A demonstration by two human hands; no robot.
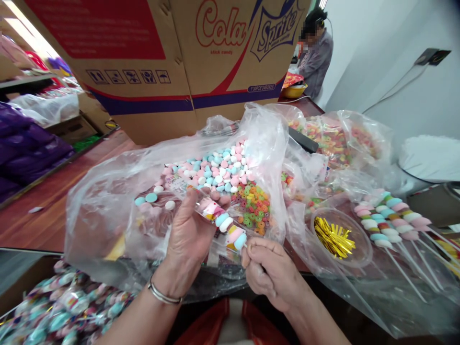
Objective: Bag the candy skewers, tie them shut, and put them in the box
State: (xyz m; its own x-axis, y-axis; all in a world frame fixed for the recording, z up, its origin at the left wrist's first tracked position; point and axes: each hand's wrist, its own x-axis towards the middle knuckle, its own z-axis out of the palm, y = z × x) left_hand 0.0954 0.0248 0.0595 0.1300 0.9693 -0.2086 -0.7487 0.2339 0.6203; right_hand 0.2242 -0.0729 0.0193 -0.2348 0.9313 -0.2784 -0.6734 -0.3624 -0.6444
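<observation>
My left hand [187, 235] grips a clear wrapper sleeve [206, 207] around a skewer of pink, blue and white marshmallow candies [228, 227]. My right hand [268, 268] pinches the lower end of that skewer, by its stick. Both hands hover over an open plastic bag [108, 201] holding loose pink, blue and white candies [215, 170] and a heap of small coloured ring candies [253, 208].
A clear round tub with gold twist ties [334, 237] sits to the right, beside several finished candy skewers [388, 220]. A big Cola/Sprite cardboard box [161, 62] stands behind. Wrapped skewers [64, 306] pile at lower left. Another person [316, 52] stands at the far back.
</observation>
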